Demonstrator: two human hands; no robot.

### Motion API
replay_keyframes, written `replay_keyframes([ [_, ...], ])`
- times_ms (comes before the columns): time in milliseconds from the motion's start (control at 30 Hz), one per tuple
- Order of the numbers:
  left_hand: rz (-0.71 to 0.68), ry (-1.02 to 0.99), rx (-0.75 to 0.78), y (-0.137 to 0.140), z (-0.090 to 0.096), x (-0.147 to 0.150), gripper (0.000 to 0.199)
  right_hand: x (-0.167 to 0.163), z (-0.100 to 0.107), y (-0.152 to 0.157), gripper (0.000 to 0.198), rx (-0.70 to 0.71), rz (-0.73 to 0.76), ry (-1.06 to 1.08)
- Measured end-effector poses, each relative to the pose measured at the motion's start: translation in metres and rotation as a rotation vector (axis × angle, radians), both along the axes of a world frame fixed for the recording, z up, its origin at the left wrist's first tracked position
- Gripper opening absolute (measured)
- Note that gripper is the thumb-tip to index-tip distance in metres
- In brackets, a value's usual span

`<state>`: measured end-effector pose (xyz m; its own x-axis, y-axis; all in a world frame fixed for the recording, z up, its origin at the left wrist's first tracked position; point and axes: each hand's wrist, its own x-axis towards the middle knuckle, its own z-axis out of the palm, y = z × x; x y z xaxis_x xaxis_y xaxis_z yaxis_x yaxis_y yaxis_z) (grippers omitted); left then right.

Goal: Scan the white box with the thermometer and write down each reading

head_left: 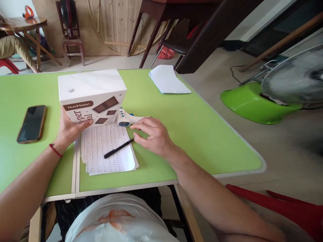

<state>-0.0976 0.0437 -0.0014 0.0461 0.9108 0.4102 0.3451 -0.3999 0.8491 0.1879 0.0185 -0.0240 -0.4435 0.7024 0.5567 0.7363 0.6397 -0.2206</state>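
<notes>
My left hand [69, 126] grips the lower left of a white box [92, 84] printed "NutriMotion", its thumb across the front. The box is tilted over the top of some handwritten sheets [108, 148]. Just right of it lies a white infrared thermometer [123, 117] with a small screen and blue buttons; the box hides part of it. My right hand [152, 134] hovers at the thermometer's handle, fingers bent and thumb apart from them; whether they touch the handle is unclear. A black pen [118, 148] rests across the sheets, one end near my right thumb.
A phone [32, 123] lies at the left of the green table [202, 141]. White papers [169, 79] lie near its far edge. Beyond are a dark chair [72, 40], a green stool [252, 104], a fan [297, 74] and a seated person's leg [19, 48].
</notes>
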Motion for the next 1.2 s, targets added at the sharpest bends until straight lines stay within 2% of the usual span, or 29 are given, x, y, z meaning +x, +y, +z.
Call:
replay_keyframes([
  [133,-0.046,-0.077,-0.063,0.003,-0.001,-0.002,0.059,0.000,0.021,0.008,0.041,-0.181,-0.124,-0.231],
  [233,-0.082,-0.079,-0.064,0.003,0.002,-0.003,0.051,-0.004,0.032,0.017,0.044,-0.279,-0.163,-0.347],
  [300,-0.075,-0.096,-0.085,0.001,0.004,-0.003,0.055,-0.008,0.030,0.024,0.042,-0.322,-0.200,-0.365],
  [400,0.016,-0.078,-0.127,-0.001,0.006,-0.003,0.068,-0.010,0.018,0.033,0.033,-0.369,-0.227,-0.320],
  [500,0.109,-0.022,-0.125,-0.003,0.007,-0.003,0.071,-0.006,0.005,0.037,0.028,-0.385,-0.204,-0.176],
  [600,0.123,-0.010,-0.121,-0.007,0.012,-0.001,0.068,-0.001,0.004,0.037,0.034,-0.348,-0.213,0.125],
  [700,0.029,-0.060,-0.132,-0.014,0.017,0.003,0.060,-0.002,0.014,0.029,0.035,-0.221,-0.199,0.543],
  [767,-0.054,-0.114,-0.159,-0.019,0.019,0.006,0.056,-0.007,0.024,0.019,0.028,-0.201,-0.069,0.771],
  [867,-0.151,-0.159,-0.232,-0.024,0.018,0.011,0.062,-0.020,0.037,-0.004,0.020,-0.351,0.253,0.982],
  [933,-0.184,-0.165,-0.273,-0.025,0.017,0.013,0.067,-0.030,0.040,-0.018,0.021,-0.494,0.388,1.021],
  [1067,-0.207,-0.150,-0.292,-0.025,0.016,0.014,0.062,-0.046,0.035,-0.035,0.025,-0.701,0.413,1.037],
  [1200,-0.257,-0.172,-0.289,-0.025,0.019,0.015,0.059,-0.052,0.030,-0.037,0.026,-0.800,0.428,1.062],
])
